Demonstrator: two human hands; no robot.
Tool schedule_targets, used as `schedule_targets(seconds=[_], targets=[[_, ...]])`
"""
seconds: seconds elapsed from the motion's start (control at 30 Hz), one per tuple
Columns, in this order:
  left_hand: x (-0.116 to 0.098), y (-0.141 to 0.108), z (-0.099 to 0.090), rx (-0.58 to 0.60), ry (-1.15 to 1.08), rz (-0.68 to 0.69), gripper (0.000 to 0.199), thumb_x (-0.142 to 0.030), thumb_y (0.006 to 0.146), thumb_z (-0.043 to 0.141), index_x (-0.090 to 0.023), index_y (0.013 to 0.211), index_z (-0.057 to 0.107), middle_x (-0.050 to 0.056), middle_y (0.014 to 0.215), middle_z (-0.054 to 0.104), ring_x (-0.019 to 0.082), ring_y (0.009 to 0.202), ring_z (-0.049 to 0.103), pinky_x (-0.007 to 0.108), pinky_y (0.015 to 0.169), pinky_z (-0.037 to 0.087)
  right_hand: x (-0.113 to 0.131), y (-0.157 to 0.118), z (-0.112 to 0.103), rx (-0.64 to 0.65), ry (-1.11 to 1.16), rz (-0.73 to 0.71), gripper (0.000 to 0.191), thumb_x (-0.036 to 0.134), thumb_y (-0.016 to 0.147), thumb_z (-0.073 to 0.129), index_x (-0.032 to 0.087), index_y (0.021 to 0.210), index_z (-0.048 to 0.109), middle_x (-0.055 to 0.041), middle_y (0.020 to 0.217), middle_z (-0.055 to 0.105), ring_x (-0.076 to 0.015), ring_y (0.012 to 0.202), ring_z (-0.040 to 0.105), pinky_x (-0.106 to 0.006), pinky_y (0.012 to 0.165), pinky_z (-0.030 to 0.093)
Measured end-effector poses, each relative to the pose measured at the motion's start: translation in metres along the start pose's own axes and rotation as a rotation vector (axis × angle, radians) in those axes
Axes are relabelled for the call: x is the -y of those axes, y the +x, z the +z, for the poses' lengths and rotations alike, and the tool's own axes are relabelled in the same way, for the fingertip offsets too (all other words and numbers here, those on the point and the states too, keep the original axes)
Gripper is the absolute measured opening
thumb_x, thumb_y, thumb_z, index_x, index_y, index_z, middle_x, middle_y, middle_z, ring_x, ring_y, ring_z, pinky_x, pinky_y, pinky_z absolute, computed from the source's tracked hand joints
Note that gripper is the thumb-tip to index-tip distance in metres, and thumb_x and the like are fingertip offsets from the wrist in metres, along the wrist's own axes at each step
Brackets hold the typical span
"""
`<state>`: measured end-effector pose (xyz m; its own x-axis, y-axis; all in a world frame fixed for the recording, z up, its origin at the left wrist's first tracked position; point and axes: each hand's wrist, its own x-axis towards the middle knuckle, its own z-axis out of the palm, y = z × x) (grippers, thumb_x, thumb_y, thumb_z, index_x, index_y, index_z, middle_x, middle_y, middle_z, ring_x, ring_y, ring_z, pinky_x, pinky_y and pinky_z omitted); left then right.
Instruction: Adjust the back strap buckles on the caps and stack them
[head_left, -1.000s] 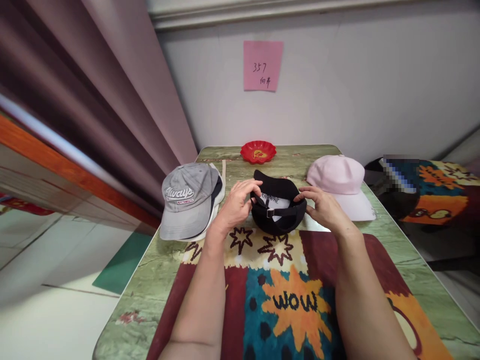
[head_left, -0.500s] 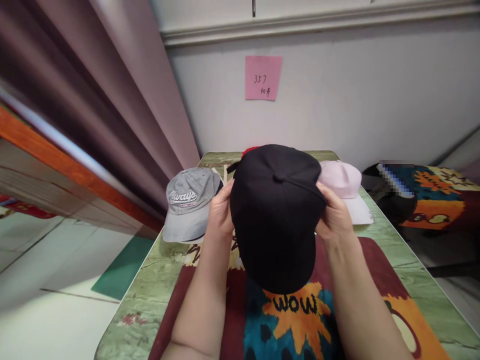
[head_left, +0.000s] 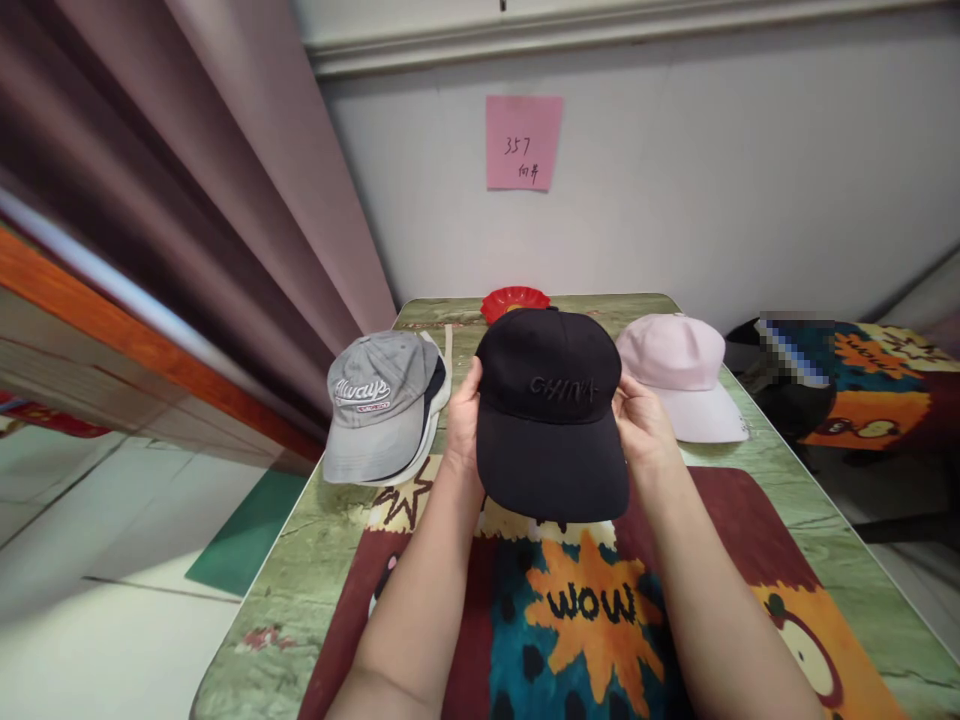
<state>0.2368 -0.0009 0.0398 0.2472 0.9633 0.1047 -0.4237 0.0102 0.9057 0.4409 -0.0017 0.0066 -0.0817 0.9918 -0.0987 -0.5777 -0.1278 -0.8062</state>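
Grip drawn in on both sides: my left hand [head_left: 465, 415] and my right hand [head_left: 645, 415] pinch the opposite side edges of a black fabric baseball cap [head_left: 551, 420], with some of my fingers hidden behind the cloth. I have it crown up, its wide curved brim towards me, and raised dark lettering runs across the front, barely standing out from the black. It sits in the middle, over the far part of a multicoloured patterned mat [head_left: 592, 600] on the green marbled worktop [head_left: 255, 640]; I cannot tell whether it touches down. On my left lies a grey cap with white lettering [head_left: 382, 400], on my right a pale pink cap [head_left: 671, 360].
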Motion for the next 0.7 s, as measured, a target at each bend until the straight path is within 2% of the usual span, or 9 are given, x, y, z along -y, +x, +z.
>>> schedule_targets(seconds=[0.13, 0.27, 0.37, 0.47, 0.57, 0.63, 0.7], targets=[[-0.001, 0.002, -0.008, -0.024, -0.156, 0.03, 0.068, -0.072, 0.092, 0.045, -0.023, 0.134, 0.066, 0.008, 0.122, 0.075, 0.03, 0.13, 0.06, 0.048, 0.111, 0.048, 0.008, -0.012, 0.018, 0.075, 0.0, 0.105, 0.047, 0.06, 0.09, 0.052, 0.018, 0.098, 0.071, -0.0126, 0.095, 0.079, -0.0306, 0.104, 0.074, -0.05, 0.091, 0.061], [-0.007, 0.009, -0.022, -0.256, -0.374, 0.186, 0.06, -0.063, 0.098, 0.043, -0.026, 0.143, 0.059, 0.005, 0.136, 0.069, 0.024, 0.138, 0.054, 0.041, 0.119, 0.04, 0.006, -0.023, 0.047, 0.012, 0.083, 0.181, 0.028, 0.047, 0.085, 0.07, 0.02, 0.093, 0.07, -0.0063, 0.085, 0.079, -0.0238, 0.084, 0.077, -0.037, 0.077, 0.063], [-0.012, 0.014, -0.021, -0.404, -0.517, 0.235, 0.055, -0.053, 0.103, 0.041, -0.025, 0.148, 0.053, 0.005, 0.142, 0.064, 0.021, 0.143, 0.049, 0.039, 0.122, 0.036, 0.0, -0.029, 0.065, -0.042, 0.21, 0.179, 0.026, 0.035, 0.078, 0.081, 0.019, 0.095, 0.071, -0.0029, 0.085, 0.08, -0.0167, 0.071, 0.074, -0.027, 0.066, 0.062], [-0.013, 0.017, -0.013, -0.451, -0.609, 0.187, 0.054, -0.053, 0.104, 0.038, -0.023, 0.145, 0.057, 0.006, 0.136, 0.068, 0.02, 0.141, 0.051, 0.039, 0.122, 0.036, -0.005, -0.032, 0.071, -0.098, 0.262, 0.121, 0.03, 0.028, 0.071, 0.087, 0.018, 0.095, 0.072, -0.0024, 0.086, 0.08, -0.0146, 0.067, 0.072, -0.023, 0.061, 0.06], [-0.009, 0.018, -0.006, -0.437, -0.624, 0.108, 0.05, -0.052, 0.105, 0.038, -0.022, 0.132, 0.066, 0.007, 0.126, 0.074, 0.02, 0.132, 0.06, 0.037, 0.119, 0.04, -0.002, -0.028, 0.065, -0.169, 0.26, 0.059, 0.032, 0.024, 0.067, 0.089, 0.018, 0.094, 0.072, -0.0031, 0.086, 0.08, -0.0166, 0.07, 0.073, -0.025, 0.061, 0.061], [-0.004, 0.018, -0.005, -0.397, -0.556, 0.012, 0.039, -0.041, 0.105, 0.042, -0.019, 0.121, 0.071, 0.008, 0.118, 0.077, 0.019, 0.121, 0.067, 0.037, 0.115, 0.045, 0.006, -0.023, 0.055, -0.22, 0.26, -0.027, 0.032, 0.023, 0.068, 0.088, 0.018, 0.096, 0.073, -0.0033, 0.089, 0.08, -0.0184, 0.076, 0.074, -0.027, 0.067, 0.063], [0.001, 0.017, -0.006, -0.341, -0.455, -0.126, 0.029, -0.027, 0.103, 0.048, -0.015, 0.11, 0.073, 0.011, 0.111, 0.078, 0.02, 0.109, 0.072, 0.038, 0.108, 0.052, 0.018, -0.017, 0.04, -0.274, 0.27, -0.179, 0.034, 0.023, 0.07, 0.086, 0.02, 0.101, 0.073, -0.0023, 0.097, 0.08, -0.0188, 0.086, 0.075, -0.03, 0.075, 0.064]])
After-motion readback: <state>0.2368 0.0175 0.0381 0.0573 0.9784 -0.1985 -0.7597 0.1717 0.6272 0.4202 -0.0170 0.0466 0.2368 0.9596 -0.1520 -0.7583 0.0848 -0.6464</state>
